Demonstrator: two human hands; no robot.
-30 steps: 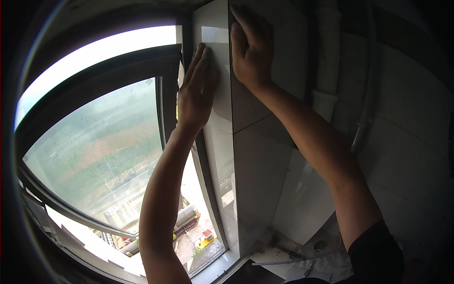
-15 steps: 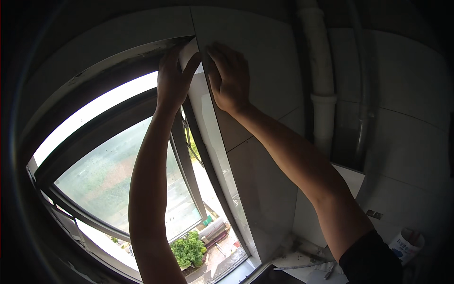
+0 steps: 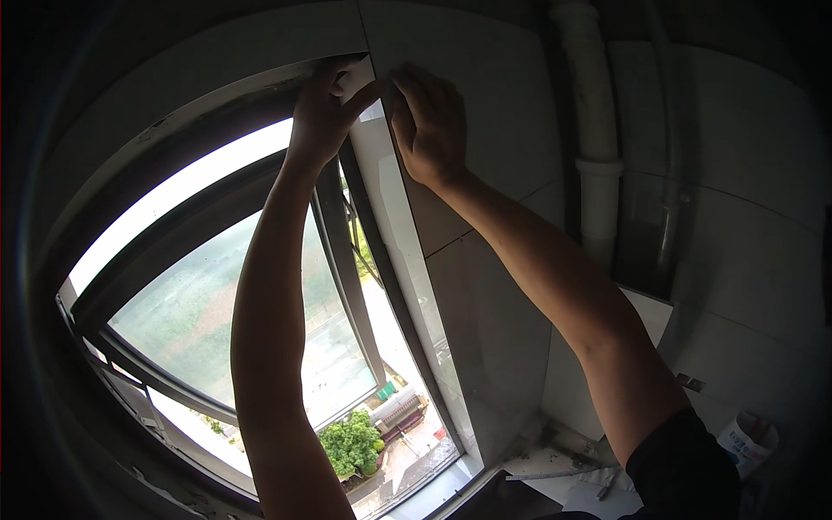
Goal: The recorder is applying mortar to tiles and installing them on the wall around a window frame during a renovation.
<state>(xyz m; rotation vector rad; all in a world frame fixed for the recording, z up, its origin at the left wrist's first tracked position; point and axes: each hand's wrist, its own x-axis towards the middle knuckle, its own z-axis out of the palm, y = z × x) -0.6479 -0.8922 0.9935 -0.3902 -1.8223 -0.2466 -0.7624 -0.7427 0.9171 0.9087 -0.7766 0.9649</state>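
My left hand (image 3: pixel 322 117) reaches up to the top right corner of the window opening. Its thumb stretches to the edge of the pale strip (image 3: pixel 388 173) lining the window's side, and its fingers, partly in shadow, lie inside the corner. Across that edge, my right hand (image 3: pixel 431 130) rests against the dark wall tile (image 3: pixel 498 95), fingers extended and fingertips near the corner joint. No tool shows in either hand. The tilted window sash (image 3: pixel 199 195) stands behind my left forearm.
A white pipe (image 3: pixel 598 130) and a thinner pipe (image 3: pixel 672 165) run down the wall at the right. Below are a white tub (image 3: pixel 747 442) and a cluttered ledge (image 3: pixel 555 442). Through the window, a tree (image 3: pixel 354 442) and ground far below show.
The view has shifted slightly, moving the window a little to the right. My left fingers look more bent inside the corner; my right hand stays against the tile.
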